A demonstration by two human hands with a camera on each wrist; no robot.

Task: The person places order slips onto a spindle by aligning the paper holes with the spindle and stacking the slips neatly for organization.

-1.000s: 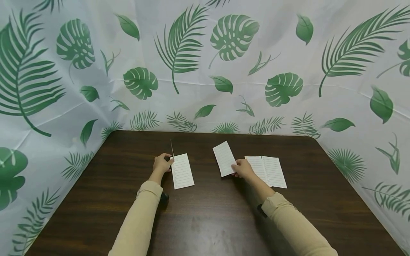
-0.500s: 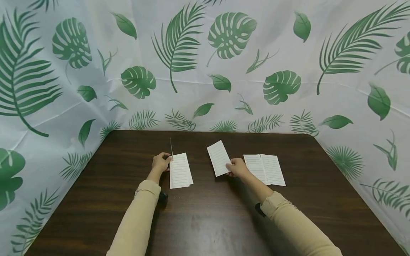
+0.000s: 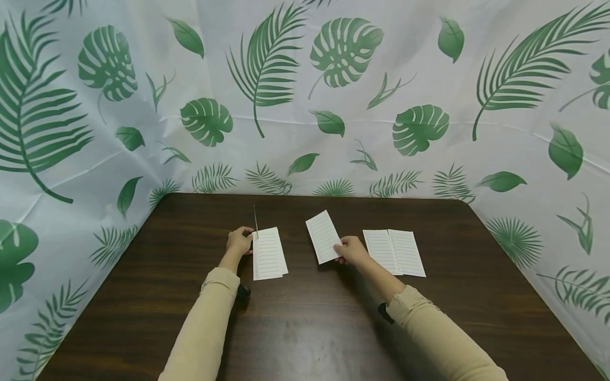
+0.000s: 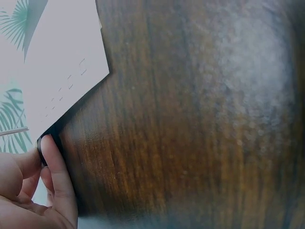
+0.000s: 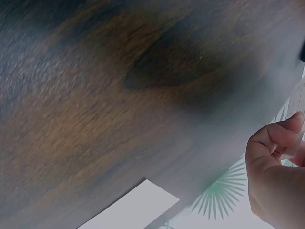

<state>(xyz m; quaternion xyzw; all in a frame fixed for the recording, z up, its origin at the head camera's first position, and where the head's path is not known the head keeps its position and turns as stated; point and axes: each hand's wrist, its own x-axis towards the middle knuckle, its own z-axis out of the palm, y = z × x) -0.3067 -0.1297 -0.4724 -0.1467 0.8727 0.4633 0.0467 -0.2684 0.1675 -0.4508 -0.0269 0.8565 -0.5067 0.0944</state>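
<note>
A paper spike, with a thin upright rod (image 3: 256, 219) and a dark base (image 4: 41, 150), stands toward the left of the table. Lined white cards (image 3: 267, 259) sit around the rod, one slightly fanned out beneath another. My left hand (image 3: 239, 242) grips the base at the cards' left edge, fingertips curled on it in the left wrist view. Between thumb and fingers, my right hand (image 3: 352, 251) pinches a lined card (image 3: 321, 237) by its lower right corner. That card is tilted to the left, apart from the spike; only its edge shows in the right wrist view.
Two lined cards (image 3: 406, 253) lie side by side on the dark wooden table (image 3: 305, 328), partly behind the right hand. A white curtain (image 3: 286, 159) printed with green leaves hangs behind the table and along both sides.
The right hand has shifted left with its card. On the spike, the upper card has swung a little, so the one beneath shows at its right. The left hand stays in place.
</note>
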